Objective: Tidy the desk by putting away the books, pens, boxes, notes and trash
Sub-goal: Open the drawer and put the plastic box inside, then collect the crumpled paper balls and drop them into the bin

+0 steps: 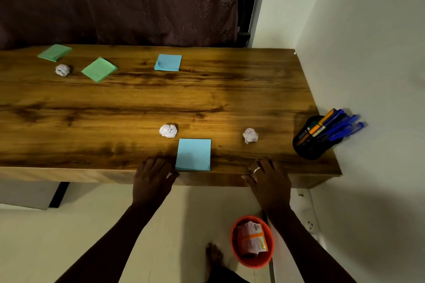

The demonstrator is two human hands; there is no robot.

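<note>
On the wooden desk point(138, 103) a blue note pad point(193, 154) lies at the front edge between my hands. My left hand point(153, 179) rests on the edge just left of it, empty. My right hand point(268, 179), with a ring, rests on the edge further right, empty. Crumpled paper balls lie at the centre point(168, 130), right point(250, 135) and far left point(62, 69). Another blue pad point(168, 62) and two green pads point(99, 69) point(54, 52) sit near the back. A black mesh pen holder point(309, 142) full of blue pens stands at the right end.
An orange bin point(252, 241) holding small boxes stands on the floor under the desk's right part, beside my foot point(213, 255). A white wall closes off the right side. A dark curtain hangs behind the desk.
</note>
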